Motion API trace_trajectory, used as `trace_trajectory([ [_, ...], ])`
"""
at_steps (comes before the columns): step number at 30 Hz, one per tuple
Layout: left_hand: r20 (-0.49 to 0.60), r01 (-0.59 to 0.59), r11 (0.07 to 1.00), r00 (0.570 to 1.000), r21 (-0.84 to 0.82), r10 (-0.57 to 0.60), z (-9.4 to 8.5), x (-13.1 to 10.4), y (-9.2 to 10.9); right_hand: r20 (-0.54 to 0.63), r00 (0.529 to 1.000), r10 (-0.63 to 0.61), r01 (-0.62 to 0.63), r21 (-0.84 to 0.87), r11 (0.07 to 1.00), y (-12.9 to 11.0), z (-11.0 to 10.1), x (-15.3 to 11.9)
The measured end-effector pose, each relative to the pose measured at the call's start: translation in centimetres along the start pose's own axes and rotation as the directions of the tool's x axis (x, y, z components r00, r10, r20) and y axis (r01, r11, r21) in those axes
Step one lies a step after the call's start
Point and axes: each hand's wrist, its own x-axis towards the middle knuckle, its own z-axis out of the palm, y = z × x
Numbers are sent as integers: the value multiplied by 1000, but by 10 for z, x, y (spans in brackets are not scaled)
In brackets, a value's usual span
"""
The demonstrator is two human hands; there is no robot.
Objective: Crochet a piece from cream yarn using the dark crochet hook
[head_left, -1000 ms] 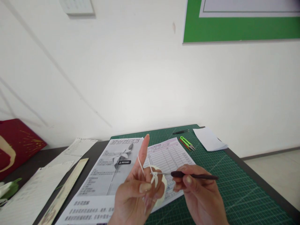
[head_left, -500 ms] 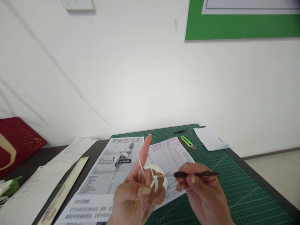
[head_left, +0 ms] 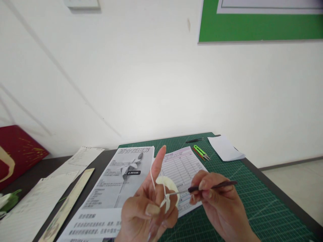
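Observation:
My left hand [head_left: 148, 205] is raised with its index finger stretched up, and white yarn [head_left: 152, 176] loops over that finger. Its other fingers close on a small white crochet piece [head_left: 166, 203]. In my right hand [head_left: 219, 201] is a crochet hook [head_left: 214, 187] with a dark handle, held like a pen. The hook's metal shaft points left, its tip at the yarn on top of the piece. Behind my left fingers shows a round, cream-white thing [head_left: 171, 185], partly hidden; it may be the yarn ball.
Printed sheets [head_left: 101, 188] and a form [head_left: 185, 164] lie on a green cutting mat [head_left: 252, 195]. Green thread snips [head_left: 201, 152], black tweezers [head_left: 194, 140] and white paper [head_left: 225, 148] are farther back. On the left are a ruler [head_left: 68, 205], handwritten pages [head_left: 52, 191] and a red bag [head_left: 22, 151].
The hook has tilted so that its handle end is higher, and more of its metal shaft shows. My right hand has shifted slightly; my left still holds the piece.

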Motion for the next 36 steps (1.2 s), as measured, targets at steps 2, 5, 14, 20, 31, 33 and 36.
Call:
trace_trajectory([
  [2,5,6,1000,1000,-9,-6,-1,-1,-1,16,999,-35,36,-48,998,-1,-1,0],
  [5,35,-11,999,999,-31,13,-3,-2,-3,67,993,-101,109,-135,985,-4,-3,0],
  [14,105,23,994,994,-107,-12,-4,-1,-3,87,989,-117,128,-135,983,-6,-2,2],
  [20,69,30,995,997,-97,-23,-2,-2,-3,123,982,-141,162,-186,969,-8,-6,2],
  [31,48,32,999,998,-10,-31,-2,-2,-2,103,993,-57,68,-104,992,-11,-9,4],
  [33,54,16,1000,998,3,-16,-2,-2,-1,76,997,-18,22,-50,999,-9,-8,3],
  [36,43,14,999,999,50,-16,-2,-2,2,42,999,2,-3,13,1000,-7,-5,2],
])
